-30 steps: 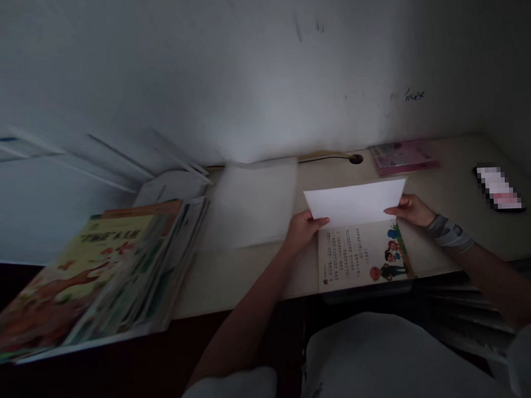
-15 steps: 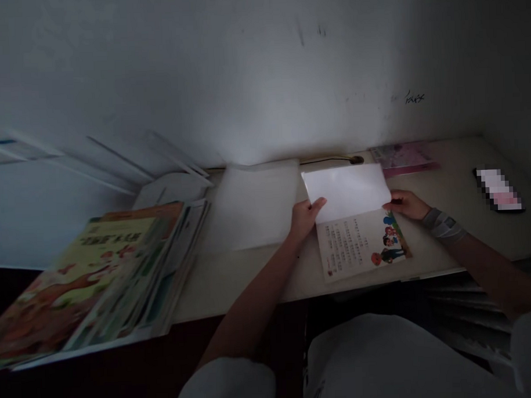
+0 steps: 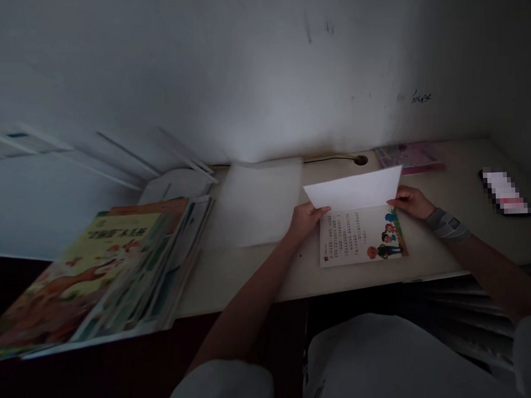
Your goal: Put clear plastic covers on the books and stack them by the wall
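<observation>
A book (image 3: 354, 239) with lines of print and cartoon figures lies at the table's front edge. Along its far edge a blank white sheet of paper (image 3: 356, 187) stands tilted up; whether it is joined to the book I cannot tell. My left hand (image 3: 307, 218) is closed at the left end of the fold between them, thumb on the sheet. At the right end, my right hand (image 3: 411, 202), with a grey band on its wrist, pinches the sheet's lower corner. Left of the hands, a translucent sheet (image 3: 261, 202) lies flat on the table.
A stack of books and papers (image 3: 115, 268) fills the table's left. On the right lies a phone (image 3: 504, 192) with a blurred screen. A pink packet (image 3: 410, 157) rests by the wall (image 3: 261, 77), near a cable hole (image 3: 360, 159).
The white sheet has tipped up from lying back, and its right corner has risen. The book sits flatter and squarer to me. Both hands keep their hold; the view shifted slightly.
</observation>
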### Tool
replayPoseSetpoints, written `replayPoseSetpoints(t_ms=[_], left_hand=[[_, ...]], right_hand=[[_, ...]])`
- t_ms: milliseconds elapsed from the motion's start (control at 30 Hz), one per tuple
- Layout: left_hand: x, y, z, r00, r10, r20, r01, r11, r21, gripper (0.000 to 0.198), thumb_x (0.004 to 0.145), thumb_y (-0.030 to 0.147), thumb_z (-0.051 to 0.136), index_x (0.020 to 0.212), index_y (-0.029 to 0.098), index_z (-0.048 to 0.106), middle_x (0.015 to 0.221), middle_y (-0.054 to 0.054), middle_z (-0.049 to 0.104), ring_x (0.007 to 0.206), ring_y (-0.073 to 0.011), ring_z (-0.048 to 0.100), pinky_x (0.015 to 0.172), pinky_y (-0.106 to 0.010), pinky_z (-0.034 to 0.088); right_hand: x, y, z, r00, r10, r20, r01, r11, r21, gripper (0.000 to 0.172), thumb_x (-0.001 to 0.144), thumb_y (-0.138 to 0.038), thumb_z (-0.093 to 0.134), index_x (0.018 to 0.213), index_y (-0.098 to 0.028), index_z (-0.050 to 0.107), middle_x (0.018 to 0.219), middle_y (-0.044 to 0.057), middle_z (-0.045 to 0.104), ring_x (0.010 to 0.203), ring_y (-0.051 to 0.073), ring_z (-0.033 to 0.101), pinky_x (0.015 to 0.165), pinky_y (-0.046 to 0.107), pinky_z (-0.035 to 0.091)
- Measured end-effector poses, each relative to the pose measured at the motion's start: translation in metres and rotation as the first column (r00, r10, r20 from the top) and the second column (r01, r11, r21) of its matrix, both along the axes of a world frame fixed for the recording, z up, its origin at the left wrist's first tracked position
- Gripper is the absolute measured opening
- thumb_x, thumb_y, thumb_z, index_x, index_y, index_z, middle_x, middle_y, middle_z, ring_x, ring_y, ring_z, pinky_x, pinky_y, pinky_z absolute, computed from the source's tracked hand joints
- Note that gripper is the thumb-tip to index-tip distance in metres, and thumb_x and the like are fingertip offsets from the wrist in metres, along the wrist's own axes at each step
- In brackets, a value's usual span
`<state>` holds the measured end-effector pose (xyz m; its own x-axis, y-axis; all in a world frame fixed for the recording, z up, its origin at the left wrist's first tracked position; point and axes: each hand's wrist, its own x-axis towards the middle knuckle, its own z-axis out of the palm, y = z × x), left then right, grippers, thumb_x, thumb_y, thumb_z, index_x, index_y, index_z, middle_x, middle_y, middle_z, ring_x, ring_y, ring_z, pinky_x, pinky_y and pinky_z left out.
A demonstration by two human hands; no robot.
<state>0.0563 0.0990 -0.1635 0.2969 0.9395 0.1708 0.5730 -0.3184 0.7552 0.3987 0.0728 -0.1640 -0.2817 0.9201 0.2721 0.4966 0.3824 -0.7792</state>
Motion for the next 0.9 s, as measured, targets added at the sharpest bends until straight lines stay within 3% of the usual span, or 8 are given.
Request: replayPoseSetpoints(t_ms=[67,133,200,333,433,567,733,900], left_hand=[[-0.009,0.002,0.002,0.976,-0.147,-0.16,0.168,0.977,0.128,0.03,0.084,0.037,0.052,0.103,0.019,0.068,0.114,-0.006,0.067,0.107,-0.0216,0.06,0.095,-0.038,0.045],[-0.021,0.003,0.007,0.868,-0.358,-0.345,0.433,0.886,0.169,0.03,0.087,0.029,0.048,0.111,0.023,0.064,0.125,-0.004,0.061,0.12,-0.0201,0.052,0.104,-0.04,0.038],[-0.03,-0.001,0.014,0.768,-0.432,-0.473,0.555,0.817,0.155,0.036,0.09,0.022,0.039,0.119,0.024,0.06,0.133,-0.004,0.055,0.129,-0.0187,0.043,0.108,-0.041,0.032],[-0.015,-0.024,0.033,0.79,-0.316,-0.526,0.465,0.868,0.176,0.044,0.094,0.022,0.024,0.131,0.019,0.049,0.139,-0.008,0.048,0.136,-0.0172,0.033,0.109,-0.04,0.03],[0.022,-0.048,0.041,0.751,-0.279,-0.598,0.449,0.88,0.154,0.056,0.094,0.042,0.027,0.141,0.012,0.033,0.149,-0.014,0.031,0.141,-0.0242,0.017,0.113,-0.048,0.018],[0.053,-0.064,0.028,0.654,-0.298,-0.696,0.456,0.888,0.049,0.086,0.085,0.066,0.029,0.144,0.004,0.023,0.152,-0.021,0.018,0.142,-0.0309,0.008,0.113,-0.05,0.006],[0.043,-0.055,0.007,0.663,-0.291,-0.69,0.426,0.904,0.027,0.093,0.081,0.074,0.027,0.146,0.007,0.017,0.153,-0.019,0.016,0.142,-0.03,0.009,0.113,-0.047,0.006],[0.037,-0.05,0.006,0.699,-0.31,-0.645,0.432,0.901,0.035,0.091,0.081,0.072,0.03,0.145,0.008,0.021,0.152,-0.02,0.02,0.141,-0.0299,0.014,0.113,-0.045,0.008]], right_hand=[[0.006,-0.004,0.002,0.992,0.06,0.11,-0.071,0.993,0.097,0.029,0.084,-0.043,0.055,0.085,-0.019,0.07,0.1,0.009,0.066,0.092,0.021,0.061,0.083,0.037,0.048],[0.015,-0.009,0.003,0.94,0.136,0.312,-0.201,0.962,0.184,0.027,0.089,-0.035,0.049,0.102,-0.022,0.068,0.115,0.009,0.064,0.107,0.022,0.058,0.093,0.042,0.045],[0.021,-0.016,0.007,0.847,0.167,0.504,-0.308,0.928,0.211,0.032,0.09,-0.026,0.045,0.116,-0.024,0.062,0.125,0.009,0.06,0.117,0.023,0.053,0.098,0.046,0.04],[0.007,-0.028,0.023,0.787,0.138,0.601,-0.33,0.918,0.222,0.042,0.091,-0.018,0.038,0.131,-0.026,0.05,0.135,0.008,0.053,0.129,0.022,0.042,0.102,0.047,0.036],[-0.026,-0.039,0.035,0.765,0.141,0.628,-0.325,0.927,0.188,0.053,0.093,-0.037,0.038,0.142,-0.019,0.033,0.147,0.013,0.035,0.137,0.024,0.028,0.107,0.049,0.028],[-0.062,-0.055,0.028,0.632,0.198,0.749,-0.368,0.927,0.065,0.099,0.077,-0.07,0.046,0.145,-0.002,0.021,0.148,0.026,0.023,0.139,0.035,0.02,0.11,0.054,0.017],[-0.046,-0.059,0.002,0.598,0.144,0.788,-0.286,0.957,0.042,0.102,0.076,-0.074,0.042,0.145,-0.003,0.019,0.149,0.025,0.023,0.139,0.035,0.019,0.111,0.051,0.016],[-0.024,-0.057,-0.001,0.625,0.056,0.779,-0.212,0.972,0.1,0.097,0.077,-0.073,0.041,0.146,-0.008,0.02,0.147,0.024,0.03,0.137,0.035,0.025,0.107,0.052,0.022]])
